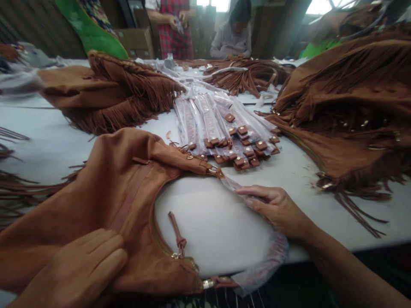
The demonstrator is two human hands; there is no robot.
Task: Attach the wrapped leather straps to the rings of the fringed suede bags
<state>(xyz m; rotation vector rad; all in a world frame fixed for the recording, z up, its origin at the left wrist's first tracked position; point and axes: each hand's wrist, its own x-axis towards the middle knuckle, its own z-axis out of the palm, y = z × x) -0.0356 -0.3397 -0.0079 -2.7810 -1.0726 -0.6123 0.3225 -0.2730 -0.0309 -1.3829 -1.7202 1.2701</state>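
Note:
A brown bag (128,192) lies across the near left of the table, its curved opening facing right. My left hand (80,265) rests on the bag's lower part, fingers together and pressed flat on the fabric. The plastic-wrapped strap (276,256) loops from a metal ring at the bag's upper corner round to a clasp at its lower corner. My right hand (276,209) pinches this strap near the upper ring, thumb against fingers. A knotted zipper pull (178,235) hangs in the opening.
Plastic-wrapped straps (221,124) are piled beyond the bag. Fringed brown bags lie at the left (112,94) and right (346,111). Two people (175,30) (233,38) are across the white table (205,218), one holding something small.

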